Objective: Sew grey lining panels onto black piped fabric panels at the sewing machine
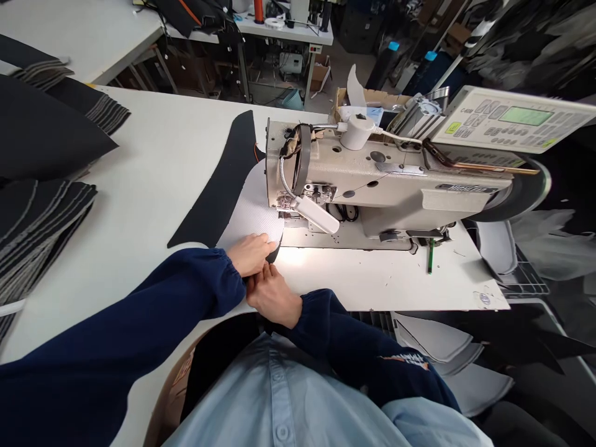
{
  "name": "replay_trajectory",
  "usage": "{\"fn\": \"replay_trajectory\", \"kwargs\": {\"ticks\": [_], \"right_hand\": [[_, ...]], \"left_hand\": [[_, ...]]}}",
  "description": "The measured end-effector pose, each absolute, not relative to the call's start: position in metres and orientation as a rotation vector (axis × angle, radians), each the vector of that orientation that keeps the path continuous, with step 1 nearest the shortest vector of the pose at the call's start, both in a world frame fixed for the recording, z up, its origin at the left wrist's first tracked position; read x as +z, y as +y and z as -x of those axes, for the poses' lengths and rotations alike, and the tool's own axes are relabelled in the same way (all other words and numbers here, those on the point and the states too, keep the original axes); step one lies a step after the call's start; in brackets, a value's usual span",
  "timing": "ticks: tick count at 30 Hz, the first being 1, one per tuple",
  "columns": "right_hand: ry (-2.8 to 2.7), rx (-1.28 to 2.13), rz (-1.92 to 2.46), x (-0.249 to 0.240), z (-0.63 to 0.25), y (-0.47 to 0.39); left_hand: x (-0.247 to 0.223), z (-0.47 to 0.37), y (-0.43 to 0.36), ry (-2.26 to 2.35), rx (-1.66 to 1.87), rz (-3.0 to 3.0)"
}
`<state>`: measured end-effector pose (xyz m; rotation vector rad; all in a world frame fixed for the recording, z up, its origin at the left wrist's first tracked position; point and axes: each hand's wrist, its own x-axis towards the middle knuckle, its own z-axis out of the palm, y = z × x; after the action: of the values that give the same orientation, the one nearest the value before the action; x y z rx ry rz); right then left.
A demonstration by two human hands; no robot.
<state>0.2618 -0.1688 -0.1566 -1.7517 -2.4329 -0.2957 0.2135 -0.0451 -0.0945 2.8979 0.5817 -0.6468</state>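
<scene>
A white textured fabric piece (246, 208) lies with a dark fabric panel (216, 180) on the table, and its right edge runs under the head of a sewing machine (321, 167). My left hand (251, 253) is closed on the near end of the white piece, its fingers curled together. Just below it, my right hand (275, 295) is closed at the near edge of the fabric, knuckles up; its fingertips are hidden. The two hands touch or nearly touch. A bit of dark edge shows between them and the machine's needle area, which the lamp (319, 215) partly covers.
Stacks of dark cut panels (41, 230) cover the table's left side. A control panel (516, 118) sits on top of the machine. A green pen-like stick (431, 256) lies to the right. White cut pieces (437, 338) are below the table edge. A cardboard box (382, 97) stands behind the machine.
</scene>
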Motion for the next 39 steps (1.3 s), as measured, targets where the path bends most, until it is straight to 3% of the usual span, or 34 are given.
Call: {"fn": "replay_trajectory", "kwargs": {"ticks": [5,15,39], "right_hand": [[-2.394,-0.345,1.752,-0.167,-0.272,-0.160],[-2.433,-0.133,1.734,-0.169,-0.279,-0.147],[-2.303,-0.202,1.714,-0.186,-0.304,-0.132]], "left_hand": [[-0.100,-0.225,-0.038,0.563,-0.624,-2.927],[-0.103,-0.239,-0.030,0.671,-0.546,-2.865],[-0.098,-0.241,-0.024,0.681,-0.491,-2.813]]}}
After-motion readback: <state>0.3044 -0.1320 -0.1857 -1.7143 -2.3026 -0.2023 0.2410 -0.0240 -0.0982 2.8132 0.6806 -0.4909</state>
